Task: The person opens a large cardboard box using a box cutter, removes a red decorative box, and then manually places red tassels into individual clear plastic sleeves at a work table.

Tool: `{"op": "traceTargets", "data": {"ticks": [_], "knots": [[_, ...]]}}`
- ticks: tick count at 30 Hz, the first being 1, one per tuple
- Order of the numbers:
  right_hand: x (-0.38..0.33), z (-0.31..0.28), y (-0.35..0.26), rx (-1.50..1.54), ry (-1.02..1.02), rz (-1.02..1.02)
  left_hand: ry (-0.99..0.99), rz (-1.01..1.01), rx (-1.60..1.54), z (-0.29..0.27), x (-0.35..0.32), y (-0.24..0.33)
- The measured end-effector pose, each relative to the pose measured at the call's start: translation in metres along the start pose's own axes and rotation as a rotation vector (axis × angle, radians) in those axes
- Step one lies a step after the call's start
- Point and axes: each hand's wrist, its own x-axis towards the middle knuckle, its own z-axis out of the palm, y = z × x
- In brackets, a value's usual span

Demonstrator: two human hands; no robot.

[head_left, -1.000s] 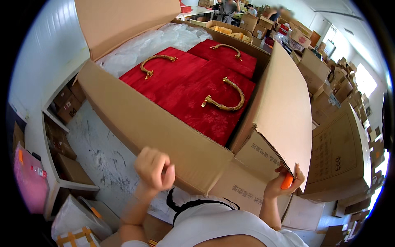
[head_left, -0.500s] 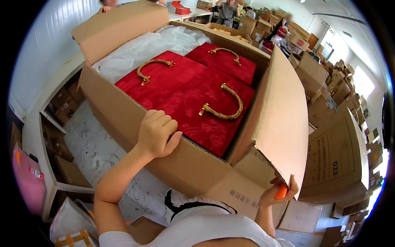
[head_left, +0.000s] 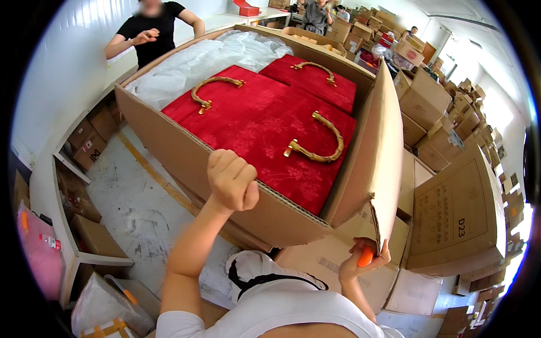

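A large open cardboard box (head_left: 152, 132) holds red patterned fabric boxes (head_left: 248, 121) with curved bamboo-look handles (head_left: 324, 146) and gold fittings. Crumpled white plastic wrap (head_left: 220, 53) covers the far left part of its contents. Curled over the near side edge of the carton is my left hand (head_left: 231, 183), closed on the cardboard. My right hand (head_left: 363, 262) pinches the lower corner of the raised right flap (head_left: 375, 163). A small orange object (head_left: 366, 257) is also in that hand, its kind mostly hidden by the fingers.
Another person in a black top (head_left: 158, 34) stands beyond the carton's far left. White shelving (head_left: 67, 242) with boxes lines the left. A tall carton (head_left: 459, 214) stands at right, before piled boxes (head_left: 428, 107). More people are at the back.
The far left flap, held up by another person's hands before, no longer stands up, and that person now shows. The right flap has swung inward and left with my right hand.
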Motion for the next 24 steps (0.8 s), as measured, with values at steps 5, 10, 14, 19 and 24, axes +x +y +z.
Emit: {"op": "traceTargets", "data": {"ticks": [5,10,14,19,24], "knots": [[0.03,-0.006,0.007,-0.194,0.324,-0.076,-0.138,-0.012,-0.006,-0.014,0.005,-0.001],[0.082,-0.031,-0.01,-0.491,0.41,-0.26,-0.672,-0.218,-0.159,-0.034,0.038,-0.002],[0.06,-0.027,-0.002,-0.241,0.491,-0.046,-1.092,-0.23,-0.366,-0.031,0.083,-0.028],[0.016,0.014,-0.012,-0.265,0.525,0.127,-1.211,0.158,-0.453,0.032,0.102,-0.051],[0.023,0.023,-0.016,-0.173,0.642,0.197,-1.165,0.311,-0.445,0.088,0.076,-0.043]]}}
